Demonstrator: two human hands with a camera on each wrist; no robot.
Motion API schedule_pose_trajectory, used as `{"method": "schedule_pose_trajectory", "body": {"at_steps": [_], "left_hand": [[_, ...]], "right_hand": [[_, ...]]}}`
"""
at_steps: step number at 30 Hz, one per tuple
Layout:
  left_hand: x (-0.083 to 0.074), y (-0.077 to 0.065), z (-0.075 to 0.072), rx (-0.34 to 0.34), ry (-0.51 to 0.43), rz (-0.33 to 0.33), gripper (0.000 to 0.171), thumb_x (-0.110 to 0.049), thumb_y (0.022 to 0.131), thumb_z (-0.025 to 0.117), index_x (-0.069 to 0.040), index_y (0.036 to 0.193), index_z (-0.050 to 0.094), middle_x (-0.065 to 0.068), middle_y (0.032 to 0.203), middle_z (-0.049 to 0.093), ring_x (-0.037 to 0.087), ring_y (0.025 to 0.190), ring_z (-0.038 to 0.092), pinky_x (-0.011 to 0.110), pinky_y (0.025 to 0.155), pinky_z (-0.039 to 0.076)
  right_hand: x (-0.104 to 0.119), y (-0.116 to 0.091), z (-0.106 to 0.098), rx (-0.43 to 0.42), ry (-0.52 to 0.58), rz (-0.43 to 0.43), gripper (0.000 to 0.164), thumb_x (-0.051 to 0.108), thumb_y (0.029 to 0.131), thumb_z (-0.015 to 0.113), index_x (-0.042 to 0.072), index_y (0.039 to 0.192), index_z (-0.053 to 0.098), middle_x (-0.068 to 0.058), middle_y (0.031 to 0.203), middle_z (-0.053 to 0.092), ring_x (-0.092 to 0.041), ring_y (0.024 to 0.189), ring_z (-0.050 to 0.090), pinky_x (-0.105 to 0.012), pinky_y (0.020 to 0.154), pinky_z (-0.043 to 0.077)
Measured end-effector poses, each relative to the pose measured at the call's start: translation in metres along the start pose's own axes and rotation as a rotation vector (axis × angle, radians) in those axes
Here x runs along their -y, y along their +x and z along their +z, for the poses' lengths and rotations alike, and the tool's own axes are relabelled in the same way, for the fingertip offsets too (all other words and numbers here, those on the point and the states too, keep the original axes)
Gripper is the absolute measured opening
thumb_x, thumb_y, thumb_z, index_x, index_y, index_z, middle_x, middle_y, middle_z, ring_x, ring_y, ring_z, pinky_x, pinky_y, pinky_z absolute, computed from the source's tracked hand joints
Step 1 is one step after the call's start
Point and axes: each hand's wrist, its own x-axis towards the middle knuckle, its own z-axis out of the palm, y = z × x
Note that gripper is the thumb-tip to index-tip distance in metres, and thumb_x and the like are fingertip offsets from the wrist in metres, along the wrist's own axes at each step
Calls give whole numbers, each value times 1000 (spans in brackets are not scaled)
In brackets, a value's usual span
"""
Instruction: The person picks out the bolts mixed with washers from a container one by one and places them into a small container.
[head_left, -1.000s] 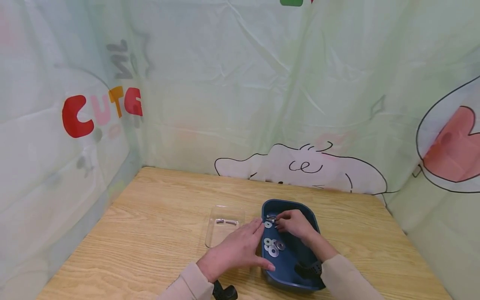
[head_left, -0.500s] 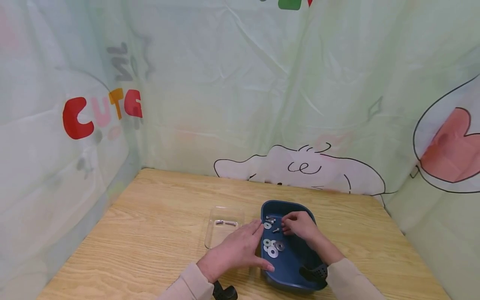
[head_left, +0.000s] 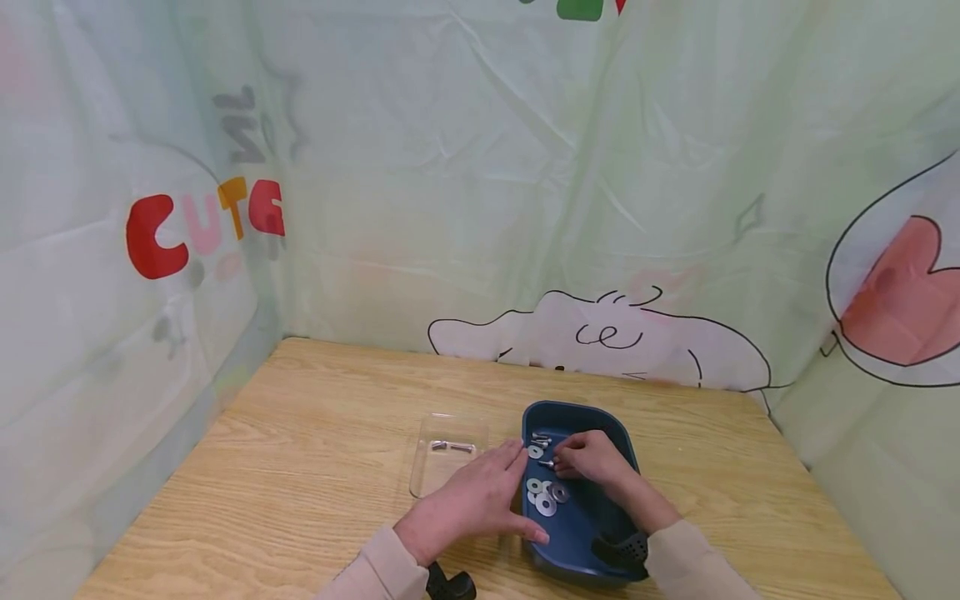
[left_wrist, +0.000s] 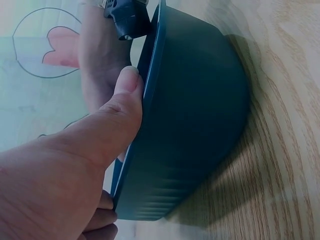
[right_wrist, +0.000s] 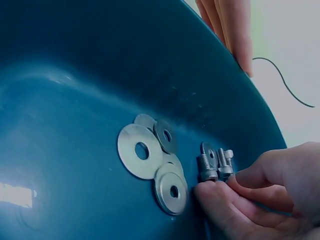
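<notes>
A dark blue tray (head_left: 592,533) stands on the table, holding silver bolts and washers. My right hand (head_left: 596,458) reaches inside, its curled thumb and fingers at the head of one small bolt (right_wrist: 208,169), which they appear to pinch. Several more bolts (head_left: 542,437) lie just beyond it, beside a single washer (head_left: 536,452). A group of flat washers (right_wrist: 137,155) overlaps on the tray floor nearer the front. My left hand (head_left: 480,500) rests along the tray's left rim, fingers extended, with the thumb (left_wrist: 128,82) lying on the rim.
Left of the tray, partly behind my left hand, is a clear plastic box (head_left: 431,475) with a couple of metal pieces (head_left: 452,446) in it. Wooden table (head_left: 322,450) surrounds both containers. A printed curtain (head_left: 450,208) hangs behind and at the sides.
My right hand drew back from a bolt half a second ago, leaving it on the tray floor. It has since moved back left onto that bolt, which now lies turned. My left hand stays put.
</notes>
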Motion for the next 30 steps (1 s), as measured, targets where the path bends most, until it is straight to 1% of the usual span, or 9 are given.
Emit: {"method": "schedule_pose_trajectory", "body": {"at_steps": [3,12,19,23,30], "left_hand": [[0,0,0,3,4,0,110,-76,75,63,-10,157,29,7,165,24,21,151,28,38,121,33],[-1,-1,-1,20,-14,4,110,-75,76,63,-10,157,27,7,166,23,21,152,27,38,121,32],[0,0,-1,20,-16,6,110,-75,76,62,-10,157,26,7,166,22,21,152,26,38,121,32],[1,1,0,19,-11,18,110,-75,77,61,-9,157,26,8,166,22,21,152,26,38,121,31],[2,0,-1,28,-8,18,110,-74,77,62,-9,158,25,8,166,21,20,152,26,38,122,31]], "right_hand": [[0,0,4,-6,14,5,25,4,97,55,-12,113,66,-17,97,72,-24,85,72,-39,82,62],[4,0,16,11,37,-36,22,2,96,57,-10,110,69,-15,95,73,-21,83,72,-36,79,62],[7,4,20,38,26,-27,23,2,96,56,-9,112,69,-14,97,73,-21,85,72,-37,81,62],[9,6,21,42,17,-16,23,4,97,57,-8,113,69,-14,97,73,-21,85,72,-36,82,62],[12,8,23,53,20,-18,23,4,97,56,-8,112,69,-14,97,73,-22,85,72,-36,82,62]]}}
